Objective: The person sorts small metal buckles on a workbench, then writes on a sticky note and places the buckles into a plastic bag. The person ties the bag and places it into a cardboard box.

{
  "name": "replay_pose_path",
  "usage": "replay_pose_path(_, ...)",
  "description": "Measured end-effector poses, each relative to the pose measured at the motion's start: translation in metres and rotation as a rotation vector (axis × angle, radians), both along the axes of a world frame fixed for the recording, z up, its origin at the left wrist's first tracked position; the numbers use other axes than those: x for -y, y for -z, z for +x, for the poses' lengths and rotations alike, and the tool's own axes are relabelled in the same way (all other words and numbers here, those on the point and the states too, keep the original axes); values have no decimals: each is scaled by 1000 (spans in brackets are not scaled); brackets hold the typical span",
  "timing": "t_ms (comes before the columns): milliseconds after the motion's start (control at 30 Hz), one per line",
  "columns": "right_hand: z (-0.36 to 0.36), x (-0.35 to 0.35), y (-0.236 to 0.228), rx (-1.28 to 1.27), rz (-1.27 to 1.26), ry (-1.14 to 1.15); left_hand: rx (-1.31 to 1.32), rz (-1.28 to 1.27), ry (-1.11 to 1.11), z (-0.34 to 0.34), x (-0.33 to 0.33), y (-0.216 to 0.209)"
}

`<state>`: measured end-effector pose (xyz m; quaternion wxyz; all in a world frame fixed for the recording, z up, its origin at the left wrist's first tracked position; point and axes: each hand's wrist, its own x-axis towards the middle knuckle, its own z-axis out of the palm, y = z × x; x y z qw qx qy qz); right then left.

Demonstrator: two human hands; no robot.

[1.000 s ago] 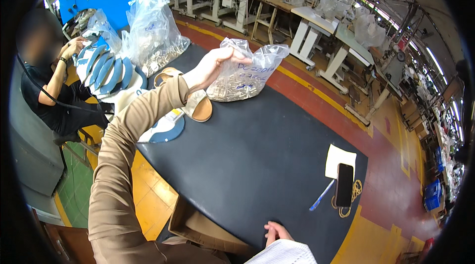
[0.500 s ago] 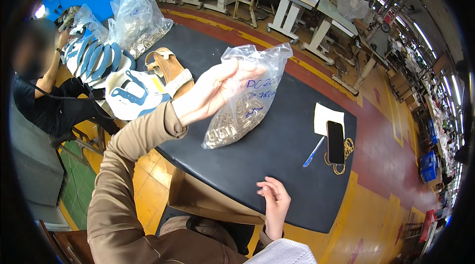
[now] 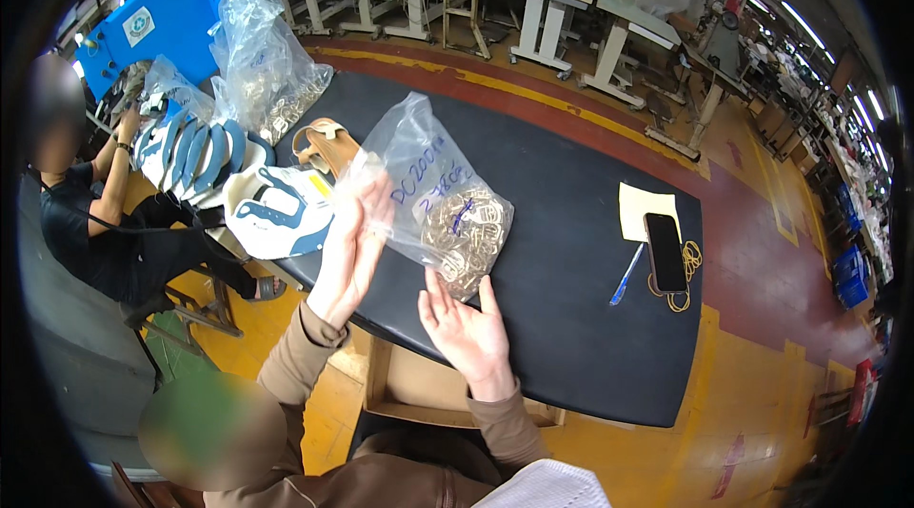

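A clear plastic bag (image 3: 466, 232) with blue handwriting hangs over the black table, its lower part full of small shiny metal pieces that look like buckles. My left hand (image 3: 354, 237) grips the bag's left side, with the film partly covering its fingers. Beneath the bag's lower end, my right hand (image 3: 466, 329) is turned palm up with fingers spread, the fingertips at or just touching the plastic. Behind my left hand lies a tan sandal (image 3: 328, 144), partly hidden. Next to it rest white and blue shoe parts (image 3: 276, 213).
A larger bag of metal pieces (image 3: 262, 56) stands at the table's far left, near stacked blue and white shoe parts (image 3: 195, 156). To the right are a phone (image 3: 665, 253), yellow paper, a pen (image 3: 625, 275) and yellow cord. A person sits at left; an open carton (image 3: 419, 384) is below the table edge.
The bag has turned and its filled end has swung right. My left hand has come lower and nearer. My right hand has moved up and left to the bag's bottom, its fingers opening.
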<state>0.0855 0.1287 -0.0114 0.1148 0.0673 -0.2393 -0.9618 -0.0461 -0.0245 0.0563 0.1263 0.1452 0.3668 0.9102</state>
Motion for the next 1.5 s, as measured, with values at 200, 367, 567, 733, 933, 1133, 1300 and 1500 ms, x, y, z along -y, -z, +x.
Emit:
replay_pose_path(200, -13, -53, -51, 194, 653, 35, -24, -125, 70, 26, 13, 24)
replay_pose_path(367, -55, -133, -46, 72, 1421, 424, 124, 66, 218, 92, -83, 71)
replay_pose_path(567, -61, -193, -37, 164, 2075, 300, -502, -647, 169, 134, -130, 86)
replay_pose_path(733, -75, -198, -12, 297, 2303, 78, -583, -674, 1121, 90, -37, -11)
replay_pose_path(933, -101, -193, 19, 396, 2840, 412, -469, -467, 95, -43, -31, -12)
replay_pose_path(1133, -155, -176, 35, 369, 2852, 880, -442, -1494, -63, -148, -146, 82)
replay_pose_path(1300, -212, -206, 20, 300, 2578, 600, -267, -1004, -370, -152, -172, 86)
replay_pose_path(1500, -222, -245, 36, 421, 2541, 549, -493, -1405, -497, -154, -122, 49)
